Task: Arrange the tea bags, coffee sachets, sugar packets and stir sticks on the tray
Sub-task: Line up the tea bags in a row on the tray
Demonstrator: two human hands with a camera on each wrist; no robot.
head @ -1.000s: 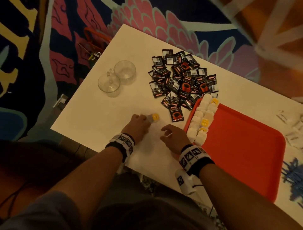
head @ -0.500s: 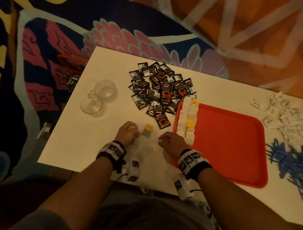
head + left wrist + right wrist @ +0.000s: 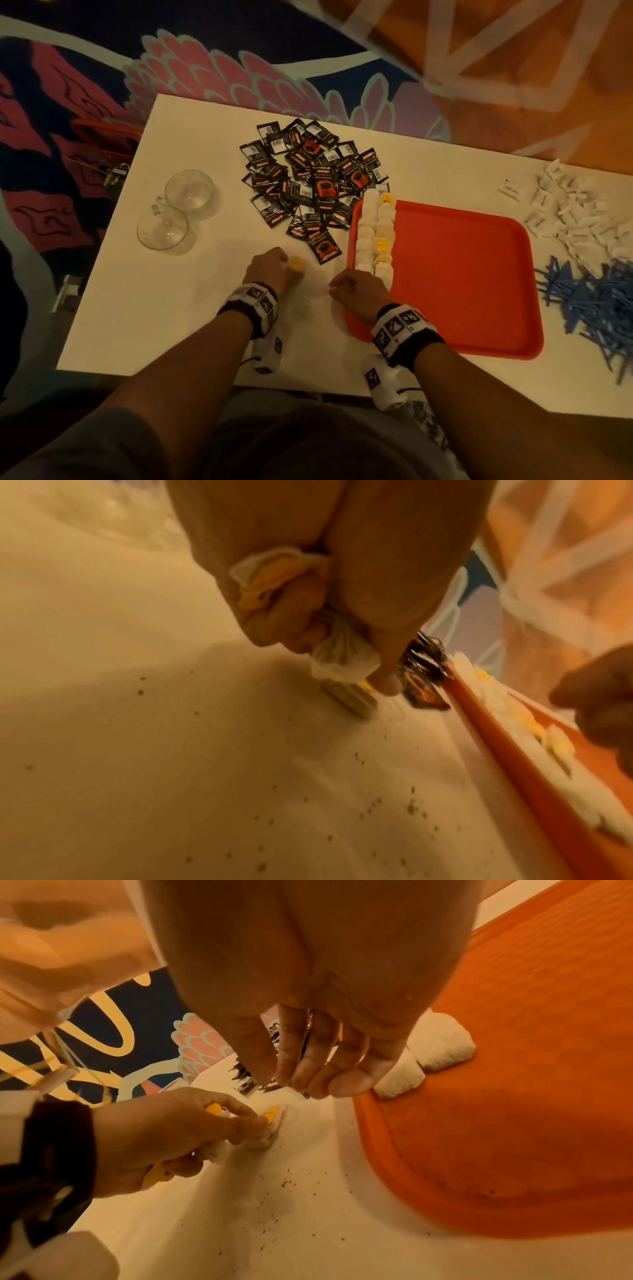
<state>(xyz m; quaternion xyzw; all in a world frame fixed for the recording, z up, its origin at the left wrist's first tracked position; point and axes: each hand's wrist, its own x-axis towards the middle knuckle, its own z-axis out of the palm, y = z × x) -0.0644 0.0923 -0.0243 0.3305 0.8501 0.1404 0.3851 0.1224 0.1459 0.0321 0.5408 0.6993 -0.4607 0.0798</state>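
Left hand [image 3: 265, 272]: fingers curled round crumpled white tea bags with yellow tags [image 3: 274, 580], fingertip on another tea bag [image 3: 296, 263] lying on the white table [image 3: 164, 308]. Right hand [image 3: 359, 291]: fingers loosely curled, holding nothing, over the near left corner of the red tray [image 3: 479, 274]. Row of tea bags [image 3: 375, 236] along the tray's left edge. Dark crumbs [image 3: 287, 1177] speckle the tabletop. Beyond: black coffee sachets [image 3: 315, 178] heaped; two glass cups [image 3: 178, 209] at left; blue stir sticks [image 3: 596, 301] and white sugar packets [image 3: 575, 212] at right. Patterned rug [image 3: 205, 68] beneath.
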